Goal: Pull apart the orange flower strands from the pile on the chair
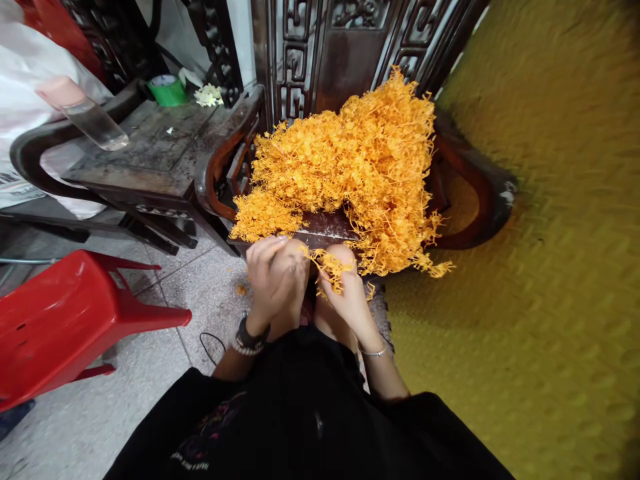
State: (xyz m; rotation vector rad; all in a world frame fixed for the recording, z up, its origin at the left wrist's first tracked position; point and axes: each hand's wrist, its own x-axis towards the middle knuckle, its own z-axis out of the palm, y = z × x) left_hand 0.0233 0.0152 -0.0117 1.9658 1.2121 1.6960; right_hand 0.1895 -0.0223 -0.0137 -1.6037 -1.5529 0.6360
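Observation:
My right hand [346, 285] is closed around a small sprig of orange, stringy, branching strands [334, 268], held over my knees. To its left, my left hand [273, 273] is curled above my other knee, its fingers partly blurred by motion; whatever is in them cannot be made out. A large heap of the same orange strands [345, 153] fills the dark carved wooden chair [327, 225] in front of me. Just beyond my left fingers lies a lower pile of shorter orange pieces [267, 212] at the seat's left side.
On the left, a dark wooden side table [160, 143] bears a clear bottle with a pink cap [97, 123], green tape [167, 90] and a pale flower cluster [209, 95]. A red plastic stool [65, 320] stands lower left. A yellow-green textured surface [540, 267] spans the right.

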